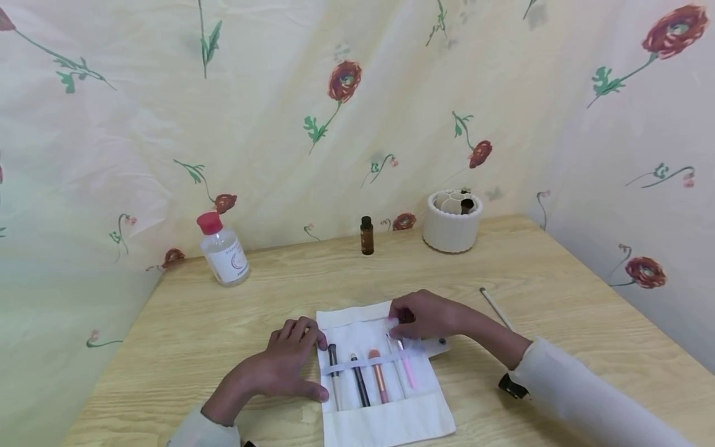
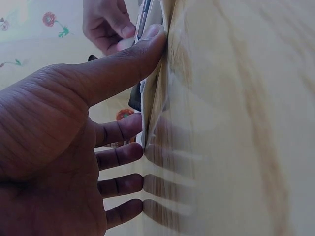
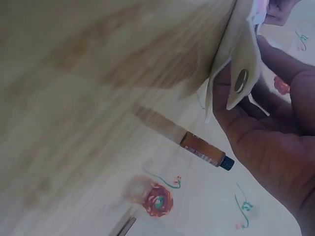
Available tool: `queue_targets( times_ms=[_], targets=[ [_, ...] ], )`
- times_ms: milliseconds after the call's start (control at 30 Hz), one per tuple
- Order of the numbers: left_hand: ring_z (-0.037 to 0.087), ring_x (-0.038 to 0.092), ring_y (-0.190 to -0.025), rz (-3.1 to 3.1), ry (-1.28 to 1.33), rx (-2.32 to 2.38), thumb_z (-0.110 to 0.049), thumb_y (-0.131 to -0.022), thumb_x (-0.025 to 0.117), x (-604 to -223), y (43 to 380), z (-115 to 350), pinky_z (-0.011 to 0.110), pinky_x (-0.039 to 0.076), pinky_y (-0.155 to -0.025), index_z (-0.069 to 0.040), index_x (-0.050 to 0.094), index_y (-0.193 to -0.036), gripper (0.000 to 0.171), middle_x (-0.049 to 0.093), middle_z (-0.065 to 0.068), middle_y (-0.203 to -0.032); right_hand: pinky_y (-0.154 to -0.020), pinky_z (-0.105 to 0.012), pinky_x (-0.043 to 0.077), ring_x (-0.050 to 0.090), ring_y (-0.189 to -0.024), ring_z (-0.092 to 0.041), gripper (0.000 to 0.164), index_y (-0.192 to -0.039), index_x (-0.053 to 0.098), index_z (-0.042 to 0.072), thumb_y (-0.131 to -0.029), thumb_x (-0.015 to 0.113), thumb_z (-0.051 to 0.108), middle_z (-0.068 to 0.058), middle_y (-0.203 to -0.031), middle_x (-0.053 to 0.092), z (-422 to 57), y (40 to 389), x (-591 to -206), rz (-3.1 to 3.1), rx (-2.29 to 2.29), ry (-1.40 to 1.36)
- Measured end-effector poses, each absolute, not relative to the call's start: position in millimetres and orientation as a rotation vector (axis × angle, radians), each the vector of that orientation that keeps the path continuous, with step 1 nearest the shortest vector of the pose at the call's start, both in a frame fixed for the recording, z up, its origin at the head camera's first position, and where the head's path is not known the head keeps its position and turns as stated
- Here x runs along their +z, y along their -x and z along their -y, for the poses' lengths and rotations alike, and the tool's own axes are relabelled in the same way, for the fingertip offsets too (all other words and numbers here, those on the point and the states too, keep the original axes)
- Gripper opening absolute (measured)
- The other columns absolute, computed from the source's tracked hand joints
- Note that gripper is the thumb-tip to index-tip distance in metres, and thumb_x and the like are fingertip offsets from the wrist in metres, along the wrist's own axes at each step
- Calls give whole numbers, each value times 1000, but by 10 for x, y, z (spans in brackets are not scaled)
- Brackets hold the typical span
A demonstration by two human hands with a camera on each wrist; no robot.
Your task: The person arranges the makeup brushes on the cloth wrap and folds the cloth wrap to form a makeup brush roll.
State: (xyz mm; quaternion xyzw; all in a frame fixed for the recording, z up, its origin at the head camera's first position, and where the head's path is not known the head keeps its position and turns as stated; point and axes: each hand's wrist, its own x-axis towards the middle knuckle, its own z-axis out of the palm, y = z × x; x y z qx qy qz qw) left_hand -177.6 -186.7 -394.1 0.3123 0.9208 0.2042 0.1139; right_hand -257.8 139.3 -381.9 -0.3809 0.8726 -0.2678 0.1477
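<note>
A white cloth brush roll (image 1: 385, 425) lies unfolded on the table, an elastic strap crossing several makeup brushes. Among them are a dark-handled brush (image 1: 361, 385), a copper-ferruled brush (image 1: 380, 380) and a pink makeup brush (image 1: 409, 372). With fingers spread, my left hand (image 1: 287, 366) rests at the roll's left edge, thumb touching the cloth (image 2: 133, 54). At the upper right, my right hand (image 1: 427, 315) pinches the head end of the pink brush, largely covered by the fingers. Beside these fingers, the snap flap (image 3: 244, 69) sticks out from the roll.
A clear bottle with red cap (image 1: 226, 254) stands at the back left, a small brown bottle (image 1: 367, 239) at the back middle. A white ribbed container (image 1: 451, 230) is at the back right. One slim stick (image 1: 496, 307) lies beyond the right forearm.
</note>
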Motion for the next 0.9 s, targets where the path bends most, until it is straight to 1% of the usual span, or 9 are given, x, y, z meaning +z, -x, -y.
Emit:
queue_targets(
  times_ms=[67,133,200,300,433,600,667,800,900],
  targets=[
    [31,27,-125,-2700,-915,598,-64,-77,77,-3935,1779,1867,58,29,-93,-17,44,-121,73,31,5,-135,-64,-25,44,51,-71,-4,8,-92,70,21,-96,70,28,12,-79,56,-1422,2569,-3811,-2487,-713,1213],
    [31,27,-125,-2701,-915,600,-64,-77,77,-3934,1782,1868,58,29,-93,-17,44,-121,72,30,5,-135,-66,-24,44,50,-74,-3,12,-88,72,23,-98,68,28,13,-81,56,-1447,2568,-3803,-2451,-688,1304],
    [30,27,-125,-2702,-911,600,-64,-77,77,-3938,1781,1867,58,29,-93,-17,44,-121,72,31,5,-135,-69,-24,45,51,-77,-2,13,-90,74,22,-99,66,27,13,-84,57,-1476,2565,-3780,-2432,-669,1348],
    [30,27,-125,-2699,-910,605,-64,-76,77,-3950,1777,1863,59,29,-93,-17,44,-121,73,31,5,-135,-73,-25,49,56,-82,-3,14,-99,76,17,-100,63,23,10,-92,59,-1554,2563,-3717,-2487,-658,1346],
    [31,27,-126,-2693,-915,607,-64,-77,77,-3957,1774,1857,60,28,-94,-17,44,-121,72,31,5,-135,-74,-29,52,59,-84,-8,16,-107,75,11,-100,63,18,5,-98,61,-1761,2604,-3596,-2720,-643,1204],
    [31,27,-127,-2696,-920,603,-64,-78,76,-3943,1768,1862,60,28,-95,-18,44,-121,71,31,5,-136,-68,-35,48,54,-79,-14,9,-100,68,8,-97,65,16,-1,-92,59,-2140,2708,-3484,-2963,-472,931],
    [31,27,-127,-2696,-922,608,-63,-78,76,-3938,1764,1863,61,28,-95,-18,44,-121,71,31,5,-135,-67,-37,46,52,-78,-17,11,-100,64,6,-96,67,16,-3,-91,57,-2292,2735,-3470,-2976,-379,824],
    [31,27,-126,-2691,-922,622,-62,-78,77,-3944,1757,1860,61,27,-95,-17,45,-120,70,31,5,-135,-69,-42,48,55,-80,-24,19,-100,60,1,-94,69,16,-9,-91,57,-2521,2739,-3492,-2926,-235,714],
    [31,27,-125,-2691,-922,626,-62,-78,77,-3951,1757,1858,62,27,-95,-17,45,-120,70,31,5,-134,-68,-42,49,58,-79,-27,19,-99,59,-1,-94,68,14,-11,-91,60,-2603,2713,-3543,-2884,-238,681]
  ],
)
